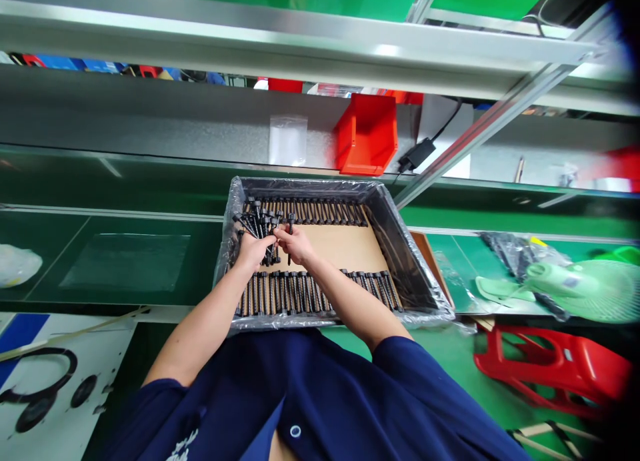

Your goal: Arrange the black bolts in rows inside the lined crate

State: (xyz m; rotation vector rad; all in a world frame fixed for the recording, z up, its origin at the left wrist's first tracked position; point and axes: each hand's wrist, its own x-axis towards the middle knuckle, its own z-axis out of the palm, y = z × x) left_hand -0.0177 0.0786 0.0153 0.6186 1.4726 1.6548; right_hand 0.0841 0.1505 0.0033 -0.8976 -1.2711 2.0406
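Note:
A plastic-lined black tray (400, 247) sits in front of me with a cardboard sheet (345, 247) on its floor. Rows of black bolts lie along the far side (320, 211) and the near side (285, 293). My left hand (253, 251) is closed round a bundle of black bolts (257, 224) that fan upward out of the fist. My right hand (296, 243) is next to it, pinching a single black bolt (291, 237) held upright over the cardboard.
A red bin (367, 134) and a black power adapter (416, 155) sit behind the tray. A green fan (585, 284) and a red plastic stool (555, 371) are at the right. A white bag (17, 264) lies at the far left.

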